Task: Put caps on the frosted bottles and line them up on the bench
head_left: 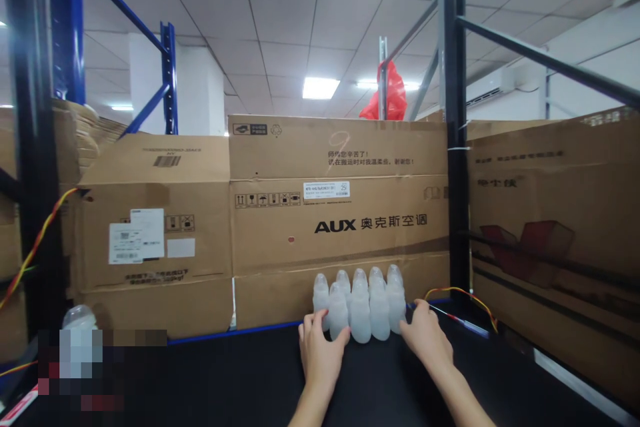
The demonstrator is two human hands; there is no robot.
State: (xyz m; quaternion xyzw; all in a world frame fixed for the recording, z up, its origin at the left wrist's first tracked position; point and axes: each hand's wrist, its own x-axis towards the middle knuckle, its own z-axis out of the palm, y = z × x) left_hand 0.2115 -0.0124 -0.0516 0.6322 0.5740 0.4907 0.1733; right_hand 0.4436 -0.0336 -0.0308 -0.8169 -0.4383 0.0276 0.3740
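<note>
Several frosted white bottles (361, 313) with clear rounded tops stand upright in a tight cluster on the black surface (240, 380). My left hand (323, 350) is at the cluster's front left corner. Its thumb and fingers lie on either side of the front left bottle (339, 313), closed around its lower part. To the right of the cluster, my right hand (429, 333) has its thumb at the side of the rightmost bottle (395, 300). Its thumb and forefinger are apart, and the other fingers are partly hidden.
Cardboard boxes (340, 153) form a wall behind the bottles. Dark rack posts (456, 147) rise at both sides. A red-and-yellow wire and a thin pen-like tool (465, 324) lie at right. At left, another clear-topped bottle (79, 315) shows above a blurred patch.
</note>
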